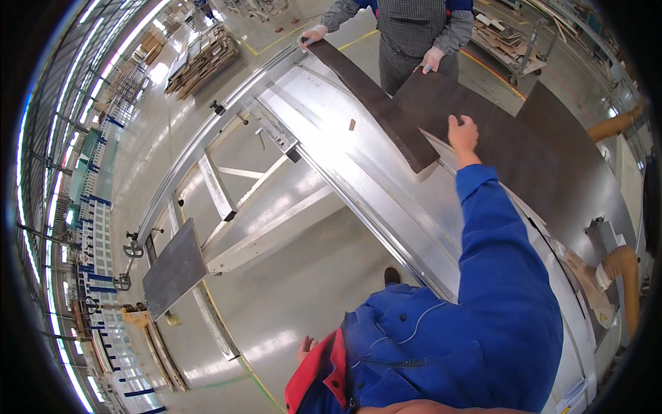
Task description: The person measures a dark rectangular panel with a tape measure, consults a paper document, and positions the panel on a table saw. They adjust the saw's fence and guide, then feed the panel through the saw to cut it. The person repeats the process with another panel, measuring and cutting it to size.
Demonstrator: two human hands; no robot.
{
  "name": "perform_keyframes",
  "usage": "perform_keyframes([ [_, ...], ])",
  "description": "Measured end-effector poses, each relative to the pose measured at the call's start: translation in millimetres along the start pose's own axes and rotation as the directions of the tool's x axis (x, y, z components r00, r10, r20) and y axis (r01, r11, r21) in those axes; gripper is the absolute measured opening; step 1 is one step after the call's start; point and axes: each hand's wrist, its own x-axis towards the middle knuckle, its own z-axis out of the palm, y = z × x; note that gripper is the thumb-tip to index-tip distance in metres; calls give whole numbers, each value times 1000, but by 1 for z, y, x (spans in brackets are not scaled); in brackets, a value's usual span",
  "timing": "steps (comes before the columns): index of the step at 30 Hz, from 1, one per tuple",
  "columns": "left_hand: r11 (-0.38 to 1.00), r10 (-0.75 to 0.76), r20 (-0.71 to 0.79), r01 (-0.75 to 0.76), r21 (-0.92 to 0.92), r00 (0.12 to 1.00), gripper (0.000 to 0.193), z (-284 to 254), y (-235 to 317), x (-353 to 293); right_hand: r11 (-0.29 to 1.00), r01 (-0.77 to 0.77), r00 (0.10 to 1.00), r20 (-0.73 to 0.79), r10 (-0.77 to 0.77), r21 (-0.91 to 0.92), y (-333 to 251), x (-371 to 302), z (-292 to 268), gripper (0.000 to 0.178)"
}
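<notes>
My right hand reaches forward over the near edge of a large dark brown board, fingers apart and nothing gripped. Whether its fingertips touch the board cannot be told. Just left of it lies a long narrow dark board strip, slanting across the metal saw table. A co-worker's gloved hand grips the strip's far end; their other gloved hand is at the large board's far corner. My left hand hangs low beside my jacket, partly hidden, fingers loosely apart and holding nothing visible.
A grey panel rests on the support frame at the left. A small offcut lies on the table. Machine parts with a tan hose stand at the right. Stacked boards and a loaded cart are farther back.
</notes>
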Motion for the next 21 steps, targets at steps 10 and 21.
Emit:
perform_keyframes([
  [10, 949, 187, 82, -202, 243, 979, 59, 80, 115, -16, 816, 211, 974, 182, -132, -538, 95, 150, -34, 81],
  [21, 776, 327, 398, -484, 405, 857, 65, 231, 254, -19, 775, 410, 907, 128, -400, -481, 81, 125, 3, 75],
])
